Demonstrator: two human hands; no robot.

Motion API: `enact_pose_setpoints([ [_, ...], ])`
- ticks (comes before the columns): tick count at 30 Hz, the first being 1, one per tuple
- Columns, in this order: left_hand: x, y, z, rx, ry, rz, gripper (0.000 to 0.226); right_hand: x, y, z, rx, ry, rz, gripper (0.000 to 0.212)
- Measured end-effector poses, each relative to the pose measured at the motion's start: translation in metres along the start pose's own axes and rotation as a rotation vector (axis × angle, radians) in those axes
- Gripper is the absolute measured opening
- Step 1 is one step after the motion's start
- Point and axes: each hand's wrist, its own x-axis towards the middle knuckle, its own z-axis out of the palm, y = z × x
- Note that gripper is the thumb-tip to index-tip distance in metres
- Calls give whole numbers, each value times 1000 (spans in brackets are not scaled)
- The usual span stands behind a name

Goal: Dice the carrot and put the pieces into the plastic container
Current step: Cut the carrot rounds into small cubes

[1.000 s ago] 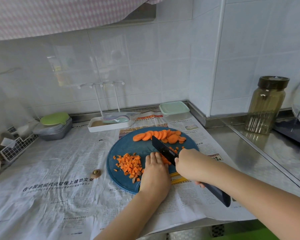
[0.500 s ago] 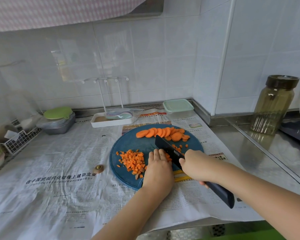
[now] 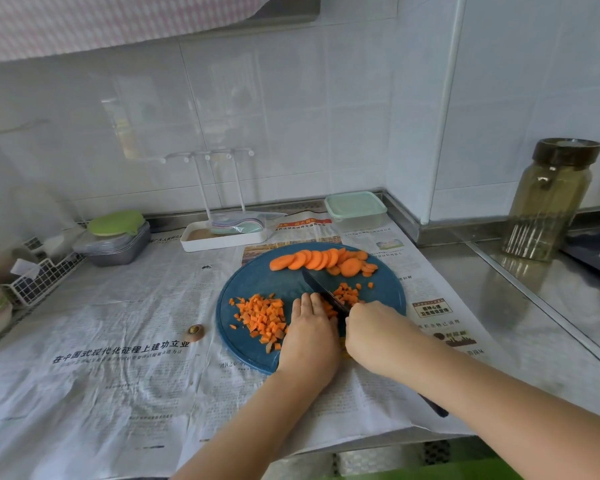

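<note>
One blue cutting board carries two diced-carrot heaps and one slice row. The right hand grasps one knife; the left hand lies flat-fingered.

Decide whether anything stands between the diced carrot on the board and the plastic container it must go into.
Yes. The plastic container sits behind the board with its pale green lid on. The row of carrot slices also lies between the diced carrot and it.

two hands, one knife, one container
</note>
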Motion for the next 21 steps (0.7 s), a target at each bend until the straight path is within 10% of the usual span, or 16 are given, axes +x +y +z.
enact_pose_setpoints([
  [21,-5,-4,5,-305,221,-6,63,11,26,-25,340,-202,148,50],
])
